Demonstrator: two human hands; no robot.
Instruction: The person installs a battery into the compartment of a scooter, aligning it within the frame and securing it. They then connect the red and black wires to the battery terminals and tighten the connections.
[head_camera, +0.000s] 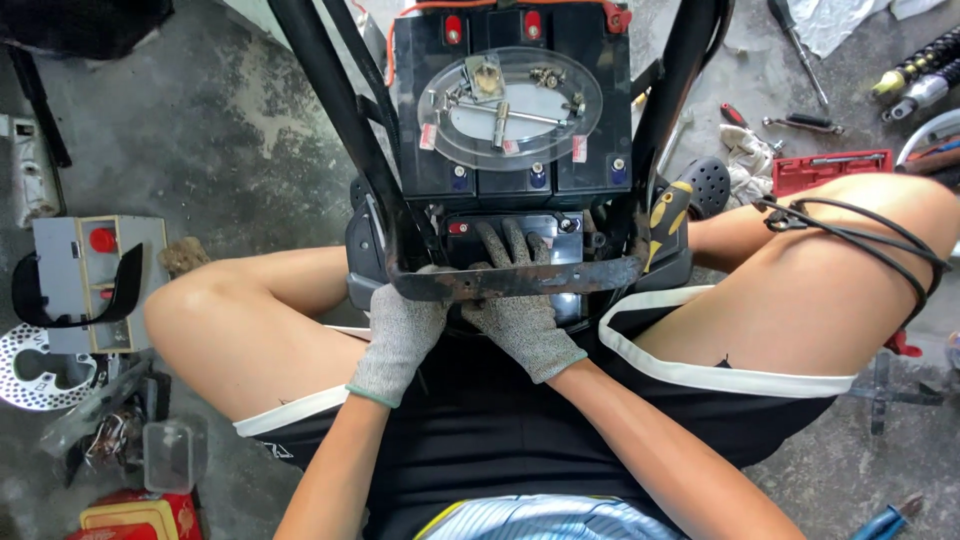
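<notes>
At the far left edge of the floor sits a grey box with a red knob and a black curved part across its front, and just near of it lies a perforated brake disc. Nearer still, a small clear plastic container stands beside a red and yellow tin.

Moving right, your left hand, in a grey knit glove, is curled up under the rusty cross bar of the black frame; its fingers are hidden behind the bar, so you cannot tell how tightly it grips. Just beside it, touching at the bar, your right hand reaches past the bar with its gloved fingers spread flat on the small black battery that sits low in the frame, between your knees. It presses on the battery rather than closing around it.

Farther away, a row of larger black batteries fills the frame, and a clear oval plate with bolts and a T-shaped wrench lies on top of them.

To the right, a yellow and black tool handle rests against the frame. A black cable is draped over your right thigh. On the far right floor lie a red tool case, a screwdriver and shock absorbers.
</notes>
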